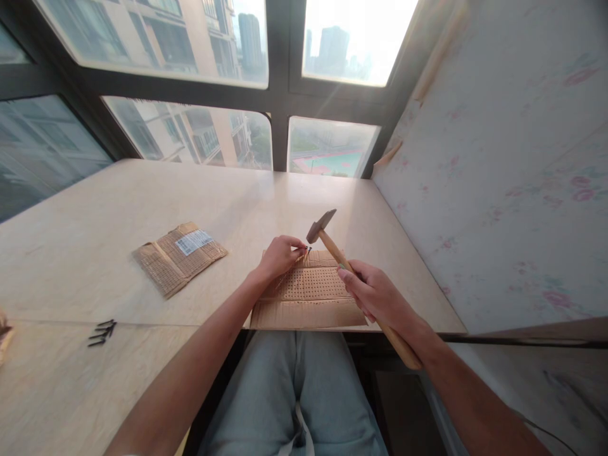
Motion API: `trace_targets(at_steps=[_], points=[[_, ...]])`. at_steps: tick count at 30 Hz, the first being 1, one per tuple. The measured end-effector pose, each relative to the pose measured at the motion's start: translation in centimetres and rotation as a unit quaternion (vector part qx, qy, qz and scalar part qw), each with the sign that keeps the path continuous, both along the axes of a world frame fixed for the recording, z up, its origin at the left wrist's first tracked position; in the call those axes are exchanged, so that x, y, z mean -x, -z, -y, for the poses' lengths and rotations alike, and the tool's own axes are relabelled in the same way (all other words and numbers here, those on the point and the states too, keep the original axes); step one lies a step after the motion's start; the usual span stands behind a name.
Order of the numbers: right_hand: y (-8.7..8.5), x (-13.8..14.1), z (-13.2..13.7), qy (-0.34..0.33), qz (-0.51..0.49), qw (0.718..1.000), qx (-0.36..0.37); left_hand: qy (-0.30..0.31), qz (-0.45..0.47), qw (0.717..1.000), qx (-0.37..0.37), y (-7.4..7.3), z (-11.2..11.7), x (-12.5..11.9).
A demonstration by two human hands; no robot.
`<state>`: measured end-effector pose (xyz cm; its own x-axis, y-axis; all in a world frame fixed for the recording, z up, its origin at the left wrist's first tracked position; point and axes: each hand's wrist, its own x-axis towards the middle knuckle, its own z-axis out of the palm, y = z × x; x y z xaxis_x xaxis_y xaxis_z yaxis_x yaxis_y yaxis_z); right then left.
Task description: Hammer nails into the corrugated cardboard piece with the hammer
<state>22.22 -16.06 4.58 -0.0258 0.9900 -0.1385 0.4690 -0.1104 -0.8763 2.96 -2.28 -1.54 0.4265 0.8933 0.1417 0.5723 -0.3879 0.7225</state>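
In my right hand is a hammer, gripped partway along its wooden handle. Its metal head hangs just above the fingertips of my left hand. Those fingers pinch a small black screw at the far edge of a flat cardboard piece. The thread is too small to make out. Rows of small holes cover the middle of the cardboard, which lies at the table's front edge.
A second, folded piece of cardboard with a white label lies to the left on the pale table. Several black screws are grouped at the near left. Windows stand behind the table, and a flowered wall borders its right side.
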Motion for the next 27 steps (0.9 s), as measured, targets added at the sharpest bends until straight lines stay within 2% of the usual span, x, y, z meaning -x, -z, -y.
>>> trace_targets(at_steps=[8, 14, 18, 24, 27], points=[[0.36, 0.24, -0.11, -0.020, 0.049, 0.998, 0.024, -0.004, -0.029, 0.999, -0.013, 0.04, 0.42, 0.02], [0.16, 0.16, -0.15, -0.009, 0.031, 0.999, 0.009, -0.001, 0.012, 1.000, 0.000, 0.23, 0.39, 0.17], [0.03, 0.27, -0.36, -0.022, 0.078, 0.997, 0.016, 0.009, -0.010, 1.000, -0.012, 0.17, 0.45, 0.24], [0.32, 0.34, -0.14, -0.011, 0.064, 0.998, 0.014, 0.018, 0.030, 0.999, -0.012, 0.48, 0.48, 0.31], [0.38, 0.33, -0.09, -0.018, 0.088, 0.996, 0.022, 0.020, 0.006, 1.000, -0.018, 0.65, 0.51, 0.35]])
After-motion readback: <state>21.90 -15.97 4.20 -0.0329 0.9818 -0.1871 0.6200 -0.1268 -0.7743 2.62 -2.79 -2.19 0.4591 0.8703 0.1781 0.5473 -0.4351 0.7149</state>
